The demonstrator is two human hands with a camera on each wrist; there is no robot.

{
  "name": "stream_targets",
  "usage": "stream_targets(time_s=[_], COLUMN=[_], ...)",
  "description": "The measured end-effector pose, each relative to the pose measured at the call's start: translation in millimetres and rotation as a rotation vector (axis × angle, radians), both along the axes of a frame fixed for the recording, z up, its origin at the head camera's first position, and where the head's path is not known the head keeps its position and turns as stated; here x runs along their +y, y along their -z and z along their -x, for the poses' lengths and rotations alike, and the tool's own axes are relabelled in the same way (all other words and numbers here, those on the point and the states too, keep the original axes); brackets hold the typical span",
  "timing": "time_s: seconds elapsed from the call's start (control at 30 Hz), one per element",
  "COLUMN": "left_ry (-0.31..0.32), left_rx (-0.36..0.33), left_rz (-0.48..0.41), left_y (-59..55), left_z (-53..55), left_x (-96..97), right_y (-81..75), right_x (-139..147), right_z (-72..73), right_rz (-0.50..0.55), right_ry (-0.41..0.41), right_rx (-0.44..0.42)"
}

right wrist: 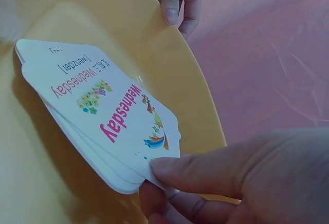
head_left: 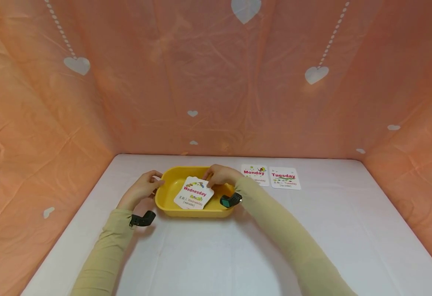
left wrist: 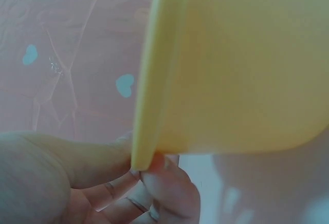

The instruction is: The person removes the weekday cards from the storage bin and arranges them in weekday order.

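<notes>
Your right hand [head_left: 221, 174] is pinching the Wednesday card [head_left: 193, 194] between its fingers, in the yellow tray [head_left: 197, 213] at mid-frame! Your left hand's [head_left: 142, 188] fingers are pinching the tray's left rim.

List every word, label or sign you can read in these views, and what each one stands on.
"Wednesday": large, and again smaller, on the Wednesday card.
"[wenzdei]": bracketed line on that same card, as near as it reads.
"Monday": large, and again smaller, on the Monday card, partly hidden.
"Tuesday": large, and again smaller, on the Tuesday card.
Too small or blurred to read surely: the Chinese characters and the other bracketed lines.
</notes>
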State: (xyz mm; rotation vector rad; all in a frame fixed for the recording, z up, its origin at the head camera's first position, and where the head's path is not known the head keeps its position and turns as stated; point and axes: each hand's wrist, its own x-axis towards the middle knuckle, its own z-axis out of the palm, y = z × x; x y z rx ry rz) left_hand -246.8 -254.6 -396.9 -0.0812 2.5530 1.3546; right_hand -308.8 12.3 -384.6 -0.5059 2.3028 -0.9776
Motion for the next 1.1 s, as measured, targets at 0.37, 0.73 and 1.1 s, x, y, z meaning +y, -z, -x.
stream_targets(time_s=[0.37,0.73,1.1], left_ry=[0.002,-0.001,0.003], left_rx=[-0.007,-0.016,0.0], left_rz=[0.002,0.0,-0.004], left_y=[-0.8,0.2,-2.4], left_z=[1.1,-1.0,-1.7], left_x=[0.5,2.3,1.2], right_y=[0.7,-0.1,-11.6], right_x=[3,10,24], right_z=[-0.5,-3.9,-8.7], right_rz=[-0.025,-0.024,0.078], right_ry=[0.013,0.011,0.047], right_rx=[0.055,0.13,0.14])
